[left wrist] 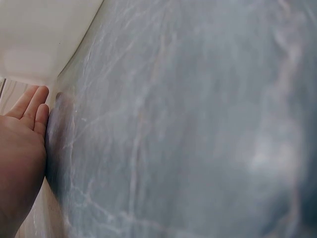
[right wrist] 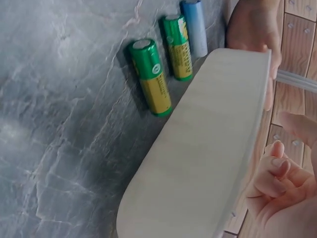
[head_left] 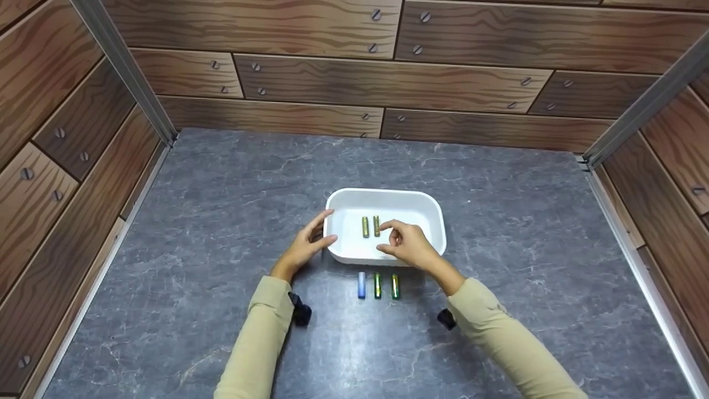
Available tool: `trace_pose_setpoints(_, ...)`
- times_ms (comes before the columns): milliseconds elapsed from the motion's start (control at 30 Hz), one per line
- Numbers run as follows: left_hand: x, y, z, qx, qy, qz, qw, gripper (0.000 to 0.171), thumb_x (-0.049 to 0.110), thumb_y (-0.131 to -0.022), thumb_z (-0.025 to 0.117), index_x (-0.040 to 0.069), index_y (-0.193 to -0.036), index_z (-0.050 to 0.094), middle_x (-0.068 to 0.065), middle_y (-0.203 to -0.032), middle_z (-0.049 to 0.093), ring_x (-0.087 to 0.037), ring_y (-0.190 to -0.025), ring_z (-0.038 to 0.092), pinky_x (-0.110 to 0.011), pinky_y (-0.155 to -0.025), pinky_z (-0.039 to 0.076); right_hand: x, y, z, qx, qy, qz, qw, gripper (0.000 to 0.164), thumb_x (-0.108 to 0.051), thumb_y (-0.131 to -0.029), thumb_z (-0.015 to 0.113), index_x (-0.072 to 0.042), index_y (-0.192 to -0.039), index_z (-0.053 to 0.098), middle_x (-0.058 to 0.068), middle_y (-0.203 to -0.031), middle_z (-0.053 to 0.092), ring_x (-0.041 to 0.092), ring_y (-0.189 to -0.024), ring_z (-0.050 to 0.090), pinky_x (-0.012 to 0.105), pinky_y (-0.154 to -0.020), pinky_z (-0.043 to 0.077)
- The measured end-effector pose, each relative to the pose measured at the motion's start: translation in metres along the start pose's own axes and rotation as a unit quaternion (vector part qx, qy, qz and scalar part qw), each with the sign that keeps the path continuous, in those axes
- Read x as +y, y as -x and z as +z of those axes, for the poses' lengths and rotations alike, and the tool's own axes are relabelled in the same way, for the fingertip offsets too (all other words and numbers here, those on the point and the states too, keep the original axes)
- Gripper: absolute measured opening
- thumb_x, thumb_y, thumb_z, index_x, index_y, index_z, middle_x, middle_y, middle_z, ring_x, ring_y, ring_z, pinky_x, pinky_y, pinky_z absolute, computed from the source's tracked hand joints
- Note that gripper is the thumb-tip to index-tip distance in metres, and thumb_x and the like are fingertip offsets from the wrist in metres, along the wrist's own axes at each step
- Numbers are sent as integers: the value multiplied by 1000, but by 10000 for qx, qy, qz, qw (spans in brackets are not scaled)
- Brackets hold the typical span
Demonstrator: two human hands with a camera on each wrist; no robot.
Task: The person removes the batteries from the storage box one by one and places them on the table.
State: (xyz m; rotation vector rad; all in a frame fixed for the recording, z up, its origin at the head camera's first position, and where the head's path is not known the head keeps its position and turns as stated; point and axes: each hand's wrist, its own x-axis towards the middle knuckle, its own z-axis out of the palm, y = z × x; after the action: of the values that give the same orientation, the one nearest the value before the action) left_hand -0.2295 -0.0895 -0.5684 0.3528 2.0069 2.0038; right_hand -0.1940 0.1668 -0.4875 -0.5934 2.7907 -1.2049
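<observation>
A white plastic tub [head_left: 437,221] stands on the grey marbled surface. My left hand [head_left: 302,247] rests at its left end, thumb and fingers spread against the rim; the left wrist view shows these fingers straight. Over the tub's inside is my right hand [head_left: 411,245], thumb and index finger apart with nothing between them, the other fingers curled in. Two gold-coloured batteries [head_left: 365,227] lie side by side in the tub, the right one close to my right index fingertip. Outside, before the near wall, a blue battery [head_left: 361,285] and two green-and-gold batteries [right wrist: 156,89] lie in a row.
Wood-patterned panels [head_left: 332,77] close off the back and both sides. Metal posts [head_left: 127,72] stand at the back corners. A small dark device [head_left: 301,310] sits at my left wrist, and another [head_left: 446,318] at my right.
</observation>
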Motion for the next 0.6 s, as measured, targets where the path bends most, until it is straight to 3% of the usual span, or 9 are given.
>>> trace_pose_setpoints(333, 29, 13, 3, -123, -75, -73, 9999, 67, 6, -92, 62, 2, -151, 29, -30, -150, 36, -44, -140, 38, -49, -117, 34, 17, -16, 4, -124, 160, 397, 9990, 36, -8, -80, 75, 6, -111, 64, 7, -63, 57, 3, -54, 40, 18, -56, 36)
trace_pose_setpoints(600, 3, 1, 0, -38, -29, -27, 10000, 66, 4, -93, 60, 5, -152, 28, -27, -152, 35, -42, -141, 37, -50, -118, 32, 21, -27, 4, -255, 319, 731, 9965, 39, -10, -80, 75, 5, -114, 63, 3, -65, 54, 7, -56, 40, 21, -58, 35)
